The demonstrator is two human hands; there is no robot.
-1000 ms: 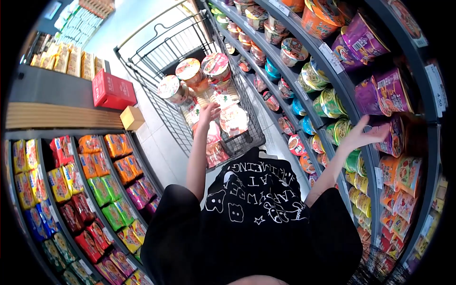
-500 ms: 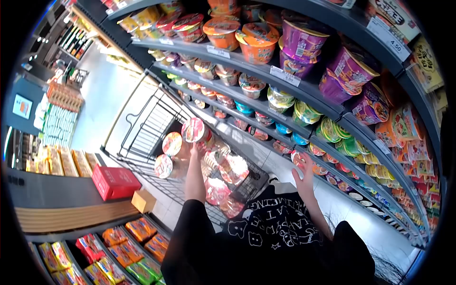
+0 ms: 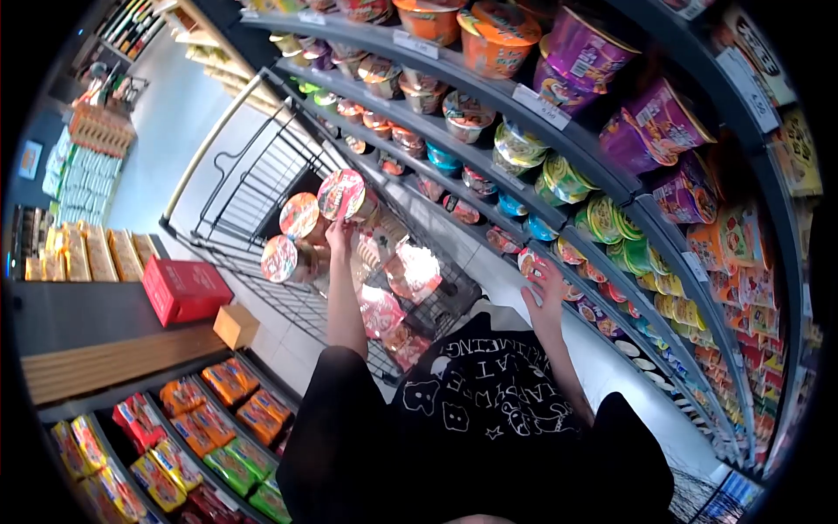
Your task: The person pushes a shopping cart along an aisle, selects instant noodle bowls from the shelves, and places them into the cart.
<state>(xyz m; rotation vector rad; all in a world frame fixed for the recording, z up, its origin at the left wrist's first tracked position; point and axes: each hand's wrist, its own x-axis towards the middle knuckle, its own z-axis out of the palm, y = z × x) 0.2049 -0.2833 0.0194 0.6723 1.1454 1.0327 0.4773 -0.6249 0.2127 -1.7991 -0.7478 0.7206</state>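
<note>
My left hand [image 3: 340, 234] reaches into the shopping cart [image 3: 229, 199], its fingers against a red-and-white instant noodle cup [image 3: 339, 190], which it appears to grip. Two more lidded cups, an orange one [image 3: 299, 214] and a pale one [image 3: 279, 258], stand beside it. Closer to my body, pink-and-white noodle packages [image 3: 414, 271] lie in the cart. My right hand [image 3: 546, 301] hovers at the lower shelves, fingers spread and thumb apart. A red noodle cup [image 3: 530, 260] is just by its fingertips; whether they touch is unclear.
Shelves of noodle cups [image 3: 497, 37] curve along the right, with bagged packets [image 3: 738, 271] at the far end. On the left are a red box [image 3: 185, 290], a small cardboard box [image 3: 236, 327] and a rack of colourful packets [image 3: 182, 428]. Tiled floor [image 3: 175, 100] stretches beyond the cart.
The whole view has shifted, so the cart, shelves and both hands appear higher and slightly left. Relative to the cups beside them, my hands have hardly moved.
</note>
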